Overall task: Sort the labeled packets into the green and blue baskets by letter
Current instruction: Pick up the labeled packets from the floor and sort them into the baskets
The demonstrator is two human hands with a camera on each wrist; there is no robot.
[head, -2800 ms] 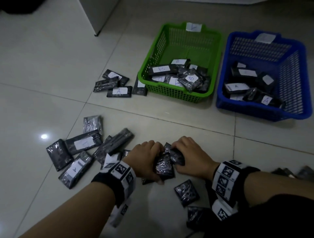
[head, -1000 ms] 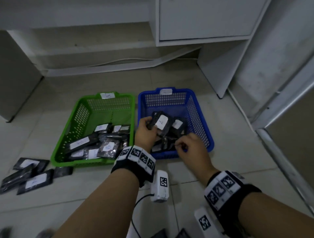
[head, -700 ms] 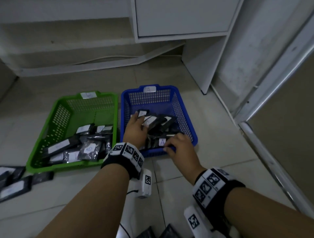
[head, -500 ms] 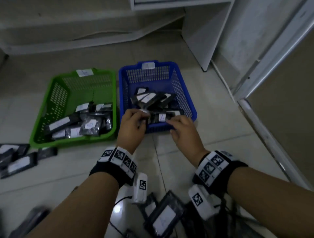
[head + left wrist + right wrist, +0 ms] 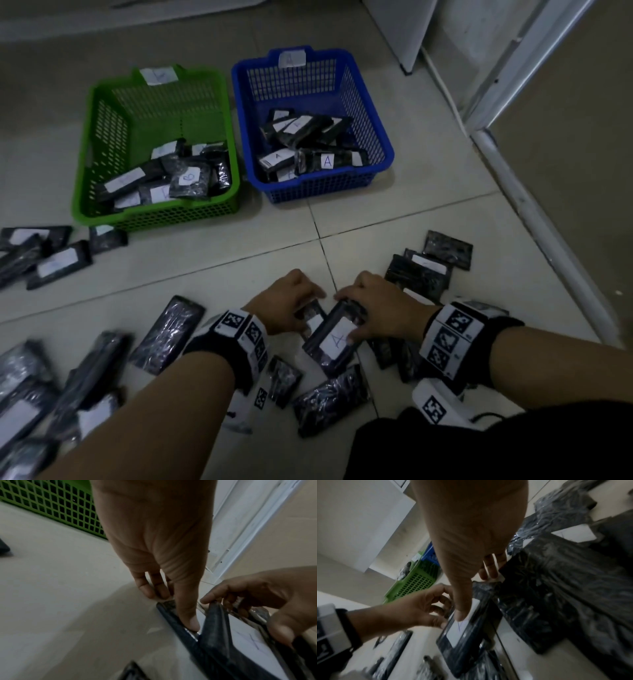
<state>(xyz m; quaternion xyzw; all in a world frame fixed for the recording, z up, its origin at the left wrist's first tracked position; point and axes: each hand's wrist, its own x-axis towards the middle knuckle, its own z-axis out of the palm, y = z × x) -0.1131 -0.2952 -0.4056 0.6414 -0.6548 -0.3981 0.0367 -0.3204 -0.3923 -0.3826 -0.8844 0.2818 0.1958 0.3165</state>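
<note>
Both hands are low over a pile of black packets on the floor, near me in the head view. My right hand (image 5: pixel 349 323) grips a black packet labelled A (image 5: pixel 334 341), thumb on its white label (image 5: pixel 462 623). My left hand (image 5: pixel 308 305) pinches a smaller black packet (image 5: pixel 313 320) right beside it, thumb on top (image 5: pixel 187 620) and fingers over its far edge. That packet's letter is hidden. Farther off stand the green basket (image 5: pixel 154 214) with B packets and the blue basket (image 5: pixel 318 188) with A packets.
Loose black packets lie left (image 5: pixel 58 262), near left (image 5: pixel 168 334) and right (image 5: pixel 428 270) of my hands. A white door frame (image 5: pixel 548 240) runs along the right. Bare tile separates the pile from the baskets.
Both hands left the blue basket, where they had set packets down, and came back to the floor pile. Each now holds a new packet. The camera tilted down.
</note>
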